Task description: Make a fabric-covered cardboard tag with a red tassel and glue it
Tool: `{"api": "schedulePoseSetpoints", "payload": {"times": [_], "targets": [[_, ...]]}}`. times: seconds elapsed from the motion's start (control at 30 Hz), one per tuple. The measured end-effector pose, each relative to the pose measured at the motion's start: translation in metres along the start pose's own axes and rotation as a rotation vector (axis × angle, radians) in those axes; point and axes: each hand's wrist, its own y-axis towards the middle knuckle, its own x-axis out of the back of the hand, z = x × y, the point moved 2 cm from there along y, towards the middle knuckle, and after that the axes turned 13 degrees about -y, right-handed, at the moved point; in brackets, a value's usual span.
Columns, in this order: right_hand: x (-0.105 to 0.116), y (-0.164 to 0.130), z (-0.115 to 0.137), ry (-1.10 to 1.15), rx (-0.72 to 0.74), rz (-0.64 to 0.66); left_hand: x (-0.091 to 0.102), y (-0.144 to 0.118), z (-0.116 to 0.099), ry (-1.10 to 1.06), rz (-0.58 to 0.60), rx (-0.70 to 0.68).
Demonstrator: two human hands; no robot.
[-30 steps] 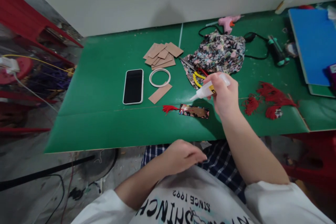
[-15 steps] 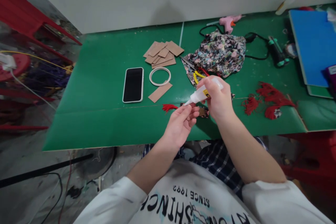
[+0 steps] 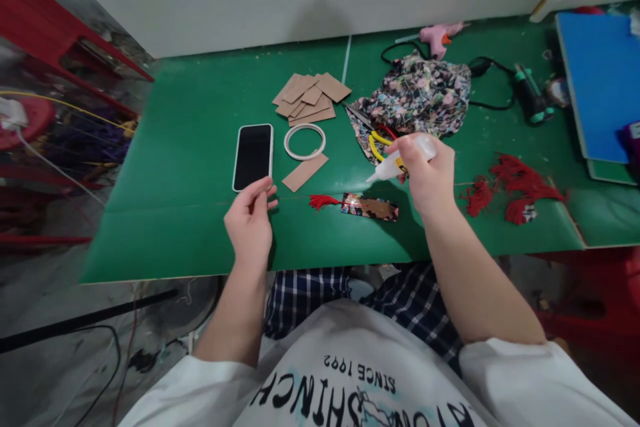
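Observation:
My right hand (image 3: pixel 427 177) grips a small white glue bottle (image 3: pixel 400 161) with its nozzle pointing left and down, above a fabric-covered strip (image 3: pixel 370 207) with a red tassel (image 3: pixel 323 201) lying on the green table (image 3: pixel 190 227). My left hand (image 3: pixel 250 220) hovers over the table with fingers loosely curled, its fingertips just below the near end of a black phone (image 3: pixel 253 156). I see nothing in its fingers. A brown card strip (image 3: pixel 305 173) and a white ring (image 3: pixel 305 144) lie beside the phone.
A pile of brown card pieces (image 3: pixel 310 97) lies behind the ring. Floral fabric (image 3: pixel 417 97) covers yellow-handled scissors (image 3: pixel 377 145). A pink glue gun (image 3: pixel 440 35), a black-green tool (image 3: pixel 529 95), red tassels (image 3: pixel 510 185) and a blue board (image 3: pixel 597 80) are at the right.
My left hand came up from my lap to the bottle's nozzle, then moved left to the phone's near end. My right hand stays over the strip with the bottle.

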Motion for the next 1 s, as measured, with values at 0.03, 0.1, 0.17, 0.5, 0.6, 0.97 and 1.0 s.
{"api": "schedulePoseSetpoints", "payload": {"times": [0.03, 0.1, 0.17, 0.5, 0.6, 0.97, 1.0], "targets": [[-0.001, 0.0, 0.0, -0.05, 0.019, 0.013, 0.001, 0.001, -0.001, 0.17, 0.061, -0.079], [-0.004, -0.002, 0.0, -0.15, 0.064, 0.054, -0.004, -0.001, 0.0, 0.488, 0.186, -0.17], [-0.009, -0.005, -0.001, -0.221, 0.091, 0.099, -0.011, -0.007, 0.003, 0.725, 0.28, -0.167], [-0.027, -0.012, -0.006, -0.283, 0.055, 0.195, -0.032, -0.044, -0.008, 0.547, 0.402, -0.344], [-0.027, -0.013, -0.004, -0.133, 0.015, 0.184, -0.041, -0.052, -0.012, 0.193, 0.336, -0.093], [-0.024, -0.023, 0.011, 0.133, -0.081, 0.18, -0.082, -0.054, -0.015, -0.87, 0.188, 0.896], [-0.024, -0.024, 0.012, 0.135, -0.083, 0.179, -0.082, -0.055, -0.015, -0.893, 0.175, 0.906]]}}
